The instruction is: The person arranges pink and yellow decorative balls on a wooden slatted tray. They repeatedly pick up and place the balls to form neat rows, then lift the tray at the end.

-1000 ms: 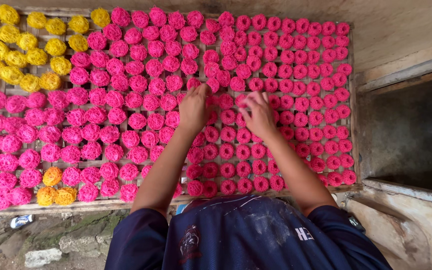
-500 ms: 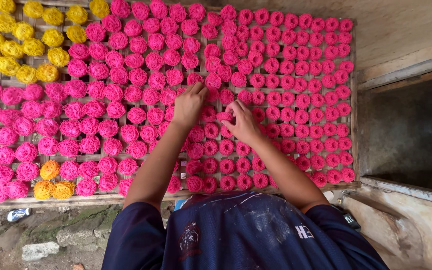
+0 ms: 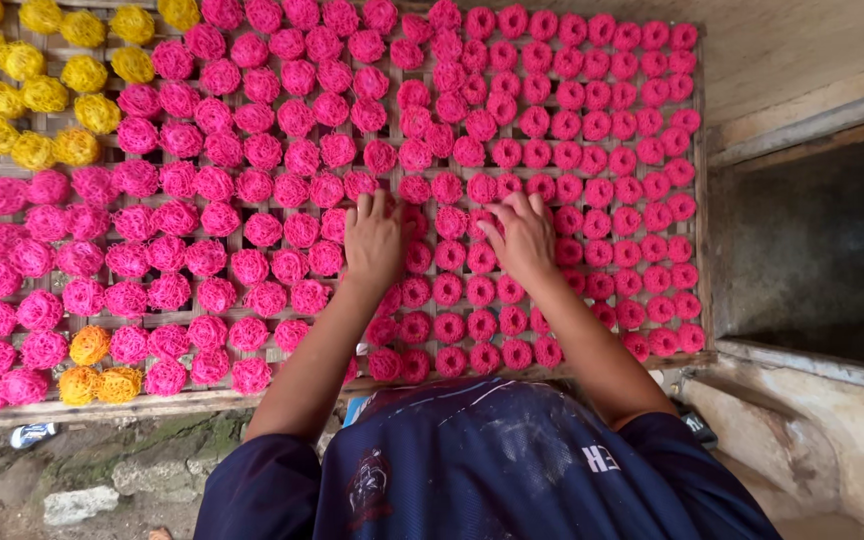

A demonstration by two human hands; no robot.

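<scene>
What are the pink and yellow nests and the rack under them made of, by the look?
Pink nests: tangled thin strands coiled into rounds, matte, probably noodle or fibre; cannot tell which. Those under the left hand and right hand look flatter and tighter. Yellow nests: same stringy build, dyed yellow. Rack: pale slats showing in the gaps, likely bamboo or wood, unfinished.

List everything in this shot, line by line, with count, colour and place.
pink nests: too many to count, fluffy pink, left and middle of the rack
red nests: too many to count, flatter red-pink, in rows on the right
yellow nests: about a dozen and a half, yellow, top left
orange nests: three, orange, bottom left
rack: one, slatted wood, under all the nests
ground: grey stone, bottom left
opening: one, dark, at right
left hand: flat on the nests, centre
right hand: fingers on the red nests
</scene>
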